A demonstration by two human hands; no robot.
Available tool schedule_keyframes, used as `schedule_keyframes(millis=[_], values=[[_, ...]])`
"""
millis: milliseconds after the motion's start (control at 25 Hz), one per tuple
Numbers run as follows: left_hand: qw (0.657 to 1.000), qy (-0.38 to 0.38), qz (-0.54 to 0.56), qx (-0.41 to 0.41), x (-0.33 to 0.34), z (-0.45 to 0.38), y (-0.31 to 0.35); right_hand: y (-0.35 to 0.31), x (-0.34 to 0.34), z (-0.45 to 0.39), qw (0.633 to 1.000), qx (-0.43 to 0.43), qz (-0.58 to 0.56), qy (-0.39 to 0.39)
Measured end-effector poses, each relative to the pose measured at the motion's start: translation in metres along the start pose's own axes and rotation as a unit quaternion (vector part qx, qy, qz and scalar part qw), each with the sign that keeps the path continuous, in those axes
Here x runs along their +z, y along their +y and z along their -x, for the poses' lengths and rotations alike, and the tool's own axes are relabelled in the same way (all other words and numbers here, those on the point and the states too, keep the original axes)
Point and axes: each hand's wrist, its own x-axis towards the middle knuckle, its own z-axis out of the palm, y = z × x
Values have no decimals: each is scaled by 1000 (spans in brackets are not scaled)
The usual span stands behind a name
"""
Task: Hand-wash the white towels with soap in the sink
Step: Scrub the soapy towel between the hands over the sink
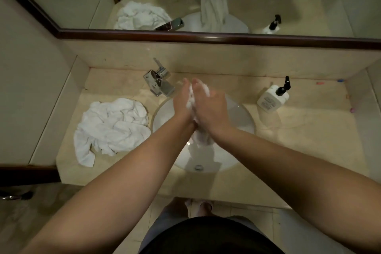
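Together, the left hand and right hand press palm-to-palm, fingers nearly straight, sandwiching a sudsy white cloth towel. Its tail hangs below the wrists over the round white ceramic sink.

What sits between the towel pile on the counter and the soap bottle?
In the head view, the sink lies between the towel pile and soap bottle, with both hands, left hand and right hand, pressing a towel over it.
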Motion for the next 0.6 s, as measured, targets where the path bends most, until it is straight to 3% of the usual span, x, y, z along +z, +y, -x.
schedule_keyframes(millis=[120,280,440,600], values=[[1000,1,-15,7,8,8,-3,-17,-8,-17,994,66,-36,85],[999,-23,43,-6,3,7,9,-10,-3,6,1000,-2,6,12],[999,-28,31,-1,16,11,8,-29,-13,-18,995,44,-10,86],[999,-4,51,19,6,2,9,-17,-5,10,999,-28,24,9]])
